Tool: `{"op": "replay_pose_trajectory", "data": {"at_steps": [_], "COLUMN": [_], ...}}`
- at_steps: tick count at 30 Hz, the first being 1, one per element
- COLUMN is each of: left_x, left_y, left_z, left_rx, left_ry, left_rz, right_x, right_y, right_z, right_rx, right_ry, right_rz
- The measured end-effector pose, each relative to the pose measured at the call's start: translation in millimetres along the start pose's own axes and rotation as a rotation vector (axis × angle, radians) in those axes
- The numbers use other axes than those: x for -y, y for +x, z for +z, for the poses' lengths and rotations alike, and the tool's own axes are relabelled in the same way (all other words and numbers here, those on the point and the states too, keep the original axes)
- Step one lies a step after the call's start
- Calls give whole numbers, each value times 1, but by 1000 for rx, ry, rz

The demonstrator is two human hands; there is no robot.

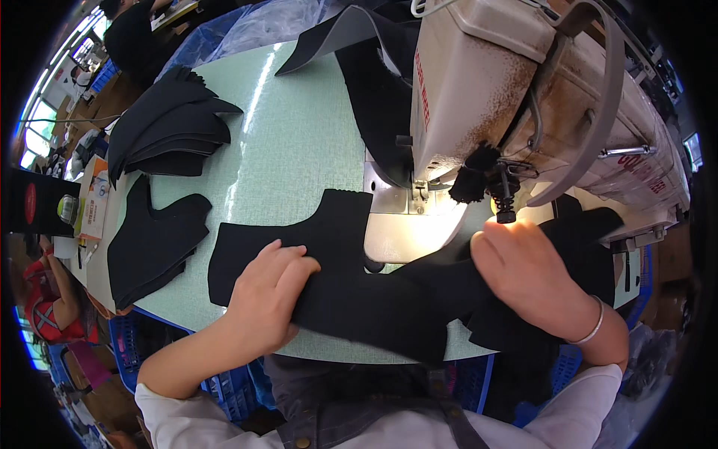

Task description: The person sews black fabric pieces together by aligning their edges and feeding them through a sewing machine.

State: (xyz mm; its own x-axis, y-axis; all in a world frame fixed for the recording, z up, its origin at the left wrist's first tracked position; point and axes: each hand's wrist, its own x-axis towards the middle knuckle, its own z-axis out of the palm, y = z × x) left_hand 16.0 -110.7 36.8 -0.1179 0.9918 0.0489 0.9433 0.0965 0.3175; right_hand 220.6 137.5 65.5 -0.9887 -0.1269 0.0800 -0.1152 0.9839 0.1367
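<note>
A black cut fabric piece [374, 303] stretches across the near side of the light green table, just in front of the sewing machine's needle plate [387, 196]. My left hand [269, 295] is closed on this fabric, its fingers bent over the left part. At the right, my right hand [527, 277] is closed on the fabric's other end, below the machine's tension knob [506, 198]. More black cloth lies under and beside that hand; which layers belong together I cannot tell. The presser foot [419, 197] is lit by the machine's lamp.
The sewing machine's body [479, 82] fills the upper right. Stacked black fabric pieces [168, 135] lie at the far left, with another pile [153, 243] nearer. Black cloth [374, 112] runs behind the needle. Blue baskets [232, 393] stand below the table edge. Other people [56, 299] sit farther off.
</note>
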Motion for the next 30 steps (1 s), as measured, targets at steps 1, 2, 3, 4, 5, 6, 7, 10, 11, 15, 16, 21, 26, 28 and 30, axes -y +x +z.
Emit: {"op": "replay_pose_trajectory", "data": {"at_steps": [1,2,3,4,5,6,7,10,11,15,16,21,26,28,30], "left_x": [2,3,5,7,8,4,5,4,1,-34,-42,-47,-44,-40,-27], "left_y": [5,14,21,27,31,34,37,41,42,52,58,65,66,68,69], "left_z": [8,15,20,23,24,17,14,6,4,14,16,43,28,19,22], "left_rx": [-96,-163,-166,-152,-138,-89,-89,41,97,87,211,-53,6,65,56], "left_ry": [-18,82,84,16,-52,-112,-113,-297,-240,-20,11,314,85,-142,-143], "left_rz": [-51,16,18,68,118,96,100,60,61,113,49,261,181,145,178], "right_x": [0,3,4,6,6,7,7,8,10,9,8,5,20,22,21], "right_y": [1,2,4,5,5,4,4,3,1,-2,-1,-2,-4,-2,-2], "right_z": [2,10,17,24,28,30,30,25,23,16,16,33,32,32,31], "right_rx": [65,17,15,-10,-35,-70,-68,-40,12,152,158,179,117,55,57], "right_ry": [27,24,20,14,7,-25,-27,105,160,365,366,767,270,237,190], "right_rz": [-31,-77,-76,-74,-73,-34,-31,-68,-125,-130,-124,54,3,31,-16]}}
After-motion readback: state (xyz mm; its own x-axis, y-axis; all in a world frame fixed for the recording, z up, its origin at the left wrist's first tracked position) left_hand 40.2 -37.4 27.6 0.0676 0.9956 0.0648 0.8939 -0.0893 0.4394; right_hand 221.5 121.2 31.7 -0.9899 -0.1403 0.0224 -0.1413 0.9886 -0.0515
